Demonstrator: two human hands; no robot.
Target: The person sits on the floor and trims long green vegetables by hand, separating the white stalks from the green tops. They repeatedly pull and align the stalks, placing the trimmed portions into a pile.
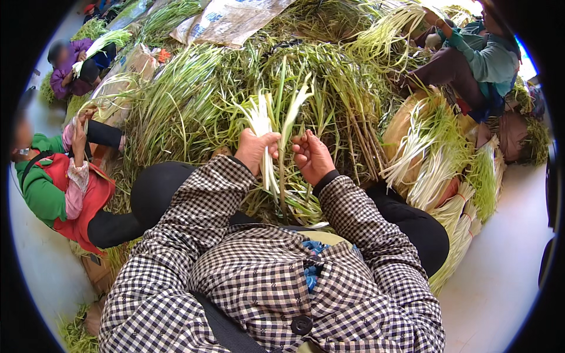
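My left hand grips a small bunch of pale, leek-like stems, white ends pointing away from me. Beside its fingertips stands a single longer stalk, pale at the top and browner lower down; the left fingers seem to touch it. Just right of that stalk is my right hand, with fingers curled and the thumb close to the index finger. Whether a thin strip is pinched there is too small to tell. Under both hands spreads a heap of long green leafy stalks, with loose peeled leaves between my knees.
Tied bundles of pale stems lie at my right, near white-stemmed bunches. A person in a red apron sits close on my left. Another in a teal top holds stalks at right. A woven plastic sack covers the far heap.
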